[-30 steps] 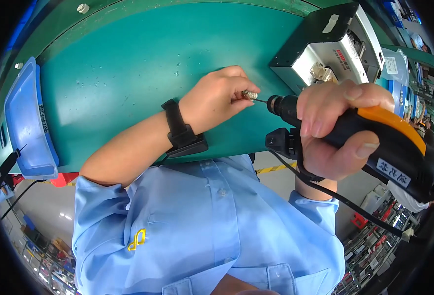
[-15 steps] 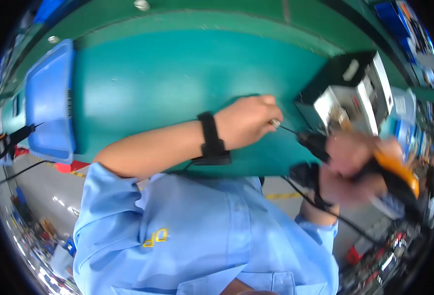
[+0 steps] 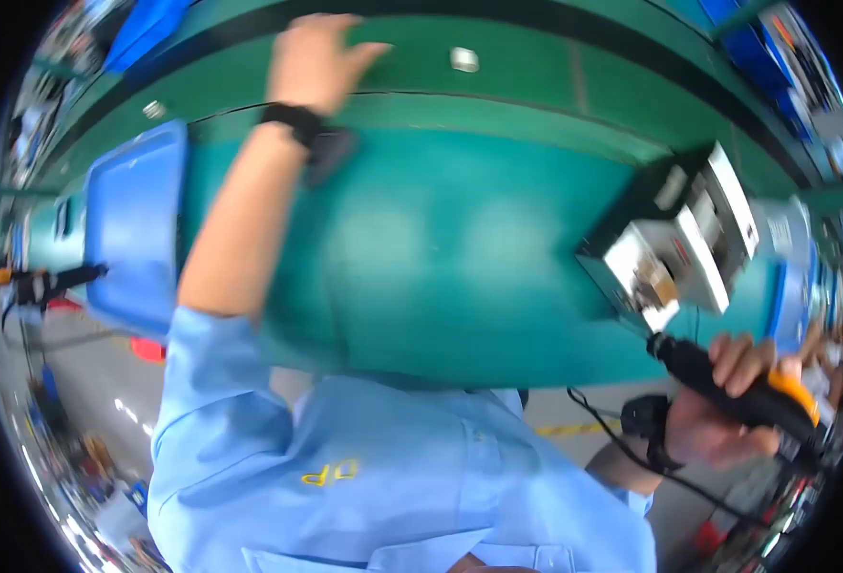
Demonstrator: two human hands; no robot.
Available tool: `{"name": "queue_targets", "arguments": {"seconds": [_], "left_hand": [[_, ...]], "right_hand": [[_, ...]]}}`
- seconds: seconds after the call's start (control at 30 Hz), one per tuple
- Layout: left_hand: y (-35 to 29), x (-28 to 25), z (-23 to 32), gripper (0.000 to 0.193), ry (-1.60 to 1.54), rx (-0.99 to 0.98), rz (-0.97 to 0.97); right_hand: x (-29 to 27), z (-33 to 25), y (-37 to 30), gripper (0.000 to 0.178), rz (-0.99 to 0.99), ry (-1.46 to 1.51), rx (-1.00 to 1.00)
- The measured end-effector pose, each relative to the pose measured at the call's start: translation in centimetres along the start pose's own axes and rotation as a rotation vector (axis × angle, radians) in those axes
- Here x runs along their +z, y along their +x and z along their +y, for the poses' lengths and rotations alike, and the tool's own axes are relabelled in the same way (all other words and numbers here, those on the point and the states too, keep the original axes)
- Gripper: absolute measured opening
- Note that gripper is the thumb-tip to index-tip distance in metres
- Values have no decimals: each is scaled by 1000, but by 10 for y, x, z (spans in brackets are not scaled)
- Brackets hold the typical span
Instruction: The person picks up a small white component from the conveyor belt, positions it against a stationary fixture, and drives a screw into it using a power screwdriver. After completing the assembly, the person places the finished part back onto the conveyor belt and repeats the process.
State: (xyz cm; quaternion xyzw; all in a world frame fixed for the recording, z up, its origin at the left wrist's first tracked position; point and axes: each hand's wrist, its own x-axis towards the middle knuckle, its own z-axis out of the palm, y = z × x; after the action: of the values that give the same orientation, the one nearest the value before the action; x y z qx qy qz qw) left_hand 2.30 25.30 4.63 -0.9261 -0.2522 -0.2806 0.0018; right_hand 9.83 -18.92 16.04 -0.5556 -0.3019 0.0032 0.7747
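Observation:
My right hand [image 3: 727, 406] is wrapped round a black and orange electric screwdriver [image 3: 717, 377]. Its tip points up and left, close to the near corner of an open black-and-white box [image 3: 632, 215]. Small brownish parts [image 3: 654, 285] lie in the box's white compartment. At the far left my left hand [image 3: 315, 65], smeared a little by motion, stretches over the green strip behind the table. Its thumb stands apart from the fingers, and nothing shows in it. To its right on the strip is a small white piece [image 3: 463, 59].
A blue tray [image 3: 133, 224] stands at the left end of the green table [image 3: 421, 258]. Beside it is another black and orange tool [image 3: 49, 285]. Another small white piece [image 3: 153, 110] lies on the strip behind the tray. A black cable [image 3: 622, 444] hangs near my right wrist.
My left hand has left the screwdriver's tip, where it held a small pale piece, and swung out to the far left. The screwdriver has turned its tip toward the box. The view has shifted.

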Motion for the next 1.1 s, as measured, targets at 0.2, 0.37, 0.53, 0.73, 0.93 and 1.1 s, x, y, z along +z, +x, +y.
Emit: {"name": "queue_targets", "arguments": {"seconds": [0.2,0.37,0.53,0.73,0.93,1.1], "left_hand": [[-27,6,-49,39,-382,-537,-513],[-48,-10,47,23,-693,-180,-422],[-101,-49,163,24,-881,8,-590],[-134,-42,193,25,-982,134,-683],[-137,-42,195,23,-1032,71,-740],[-143,-30,205,21,-1103,7,-755]], "right_hand": [[-21,-6,27,61,-181,164,-7],[-26,-4,36,52,-210,133,-148],[-26,14,37,46,-240,102,-122],[-22,19,42,43,-251,142,-56],[-27,25,74,43,-192,152,142],[-33,24,72,45,-96,284,177]]}}
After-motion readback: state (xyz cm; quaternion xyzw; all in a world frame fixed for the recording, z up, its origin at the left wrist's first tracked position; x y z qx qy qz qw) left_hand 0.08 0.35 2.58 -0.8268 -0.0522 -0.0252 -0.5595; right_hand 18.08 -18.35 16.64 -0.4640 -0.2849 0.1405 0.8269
